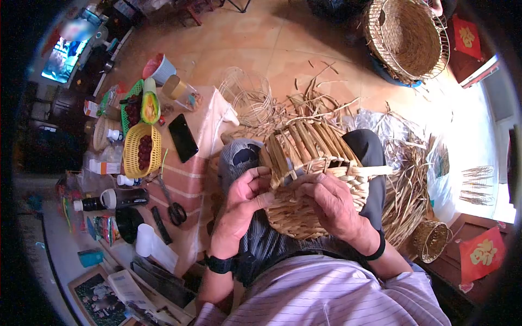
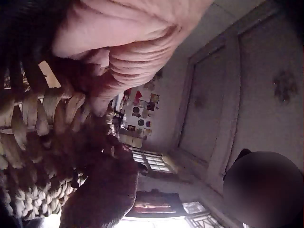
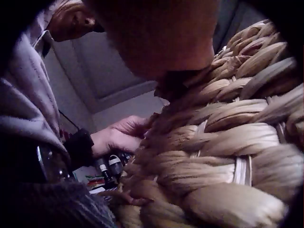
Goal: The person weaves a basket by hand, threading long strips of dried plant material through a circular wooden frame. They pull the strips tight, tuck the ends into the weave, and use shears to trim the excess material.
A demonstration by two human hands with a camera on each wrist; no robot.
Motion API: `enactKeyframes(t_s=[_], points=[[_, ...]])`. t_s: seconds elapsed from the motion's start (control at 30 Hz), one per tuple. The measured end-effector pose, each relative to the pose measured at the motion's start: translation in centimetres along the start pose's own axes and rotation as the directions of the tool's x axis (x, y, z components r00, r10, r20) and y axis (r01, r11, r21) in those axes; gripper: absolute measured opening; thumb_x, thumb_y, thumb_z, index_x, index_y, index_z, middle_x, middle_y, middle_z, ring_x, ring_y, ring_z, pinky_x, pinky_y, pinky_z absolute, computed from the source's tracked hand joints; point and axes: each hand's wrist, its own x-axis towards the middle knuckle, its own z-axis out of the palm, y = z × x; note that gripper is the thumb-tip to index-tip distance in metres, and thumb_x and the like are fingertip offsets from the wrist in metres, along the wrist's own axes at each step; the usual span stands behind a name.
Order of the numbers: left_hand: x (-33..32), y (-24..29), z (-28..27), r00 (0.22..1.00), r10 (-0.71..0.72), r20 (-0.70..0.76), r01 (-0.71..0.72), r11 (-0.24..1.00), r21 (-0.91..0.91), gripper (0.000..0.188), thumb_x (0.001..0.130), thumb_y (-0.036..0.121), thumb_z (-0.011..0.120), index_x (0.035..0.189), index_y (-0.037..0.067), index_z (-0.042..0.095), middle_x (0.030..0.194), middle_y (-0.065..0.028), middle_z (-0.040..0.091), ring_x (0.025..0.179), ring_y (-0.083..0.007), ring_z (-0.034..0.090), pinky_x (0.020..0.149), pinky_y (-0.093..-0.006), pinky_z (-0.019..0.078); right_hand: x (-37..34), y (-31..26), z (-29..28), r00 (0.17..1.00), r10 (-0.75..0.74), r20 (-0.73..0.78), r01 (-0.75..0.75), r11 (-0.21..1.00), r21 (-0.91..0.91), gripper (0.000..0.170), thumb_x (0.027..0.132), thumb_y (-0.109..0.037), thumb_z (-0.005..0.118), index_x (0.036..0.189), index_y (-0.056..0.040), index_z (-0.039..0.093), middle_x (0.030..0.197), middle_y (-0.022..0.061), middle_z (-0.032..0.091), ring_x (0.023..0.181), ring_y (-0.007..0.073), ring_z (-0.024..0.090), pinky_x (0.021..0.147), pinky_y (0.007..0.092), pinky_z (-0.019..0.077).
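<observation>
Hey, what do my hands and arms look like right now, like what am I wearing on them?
Both hands, left and right, are gloveless. The left wrist has a broad black band, the right a slimmer black band. The sleeves are pale lilac with thin stripes.

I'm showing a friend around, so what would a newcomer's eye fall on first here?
Probably the woven basket on the person's lap, mid-picture in the head view. Next, perhaps, the big round basket at upper right, then the bright yellow basket holding dark fruit on the left.
</observation>
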Motion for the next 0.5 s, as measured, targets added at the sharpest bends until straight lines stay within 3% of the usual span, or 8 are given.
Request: enactKeyframes(t_s=[0.07, 0.17, 0.37, 0.5], points=[[-0.3, 0.8, 0.7, 1.000, -0.011, -0.017, 0.011, 1.000, 0.008, 0.066, 0.092, 0.009, 0.087, 0.149, -0.001, 0.056, 0.124, -0.0073, 0.073, 0.117, -0.0163, 0.069, 0.105, -0.0320, 0.0548, 0.2, -0.2, -0.1, 0.998, -0.037, -0.054, 0.037, 0.999, 0.010, 0.038, 0.080, 0.007, 0.070, 0.116, -0.0022, 0.074, 0.124, 0.0128, 0.076, 0.102, 0.0340, 0.073, 0.086, 0.0435, 0.0573], [-0.3, 0.8, 0.8, 1.000, -0.015, -0.010, 0.015, 1.000, 0.015, 0.065, 0.093, 0.009, 0.086, 0.149, 0.000, 0.055, 0.124, -0.0071, 0.073, 0.117, -0.0161, 0.069, 0.105, -0.0318, 0.0547, -0.8, 0.8, -0.2, 0.994, -0.111, 0.022, 0.111, 0.993, -0.033, 0.036, 0.091, -0.015, 0.065, 0.125, -0.0029, 0.072, 0.132, 0.0151, 0.070, 0.110, 0.0366, 0.070, 0.094, 0.0472, 0.0561], [-0.5, 0.9, 0.9, 1.000, 0.010, -0.002, -0.010, 0.999, 0.052, 0.066, 0.094, 0.011, 0.086, 0.150, 0.000, 0.053, 0.126, -0.0074, 0.072, 0.119, -0.0166, 0.068, 0.107, -0.0325, 0.0528, -1.1, 0.4, 0.2, 0.994, -0.106, 0.001, 0.106, 0.989, -0.107, 0.038, 0.090, -0.019, 0.065, 0.124, -0.0054, 0.073, 0.132, 0.0127, 0.069, 0.109, 0.0336, 0.069, 0.091, 0.0458, 0.0568], [-0.5, 1.1, 1.0, 1.000, 0.013, 0.012, -0.013, 0.999, 0.040, 0.064, 0.096, 0.013, 0.084, 0.151, 0.001, 0.053, 0.127, -0.0073, 0.072, 0.121, -0.0172, 0.067, 0.110, -0.0332, 0.0514, 1.1, -0.5, 0.3, 0.987, -0.161, -0.024, 0.155, 0.975, -0.161, 0.040, 0.080, -0.009, 0.075, 0.120, -0.0061, 0.077, 0.119, 0.0100, 0.074, 0.095, 0.0298, 0.070, 0.081, 0.0428, 0.0571]])
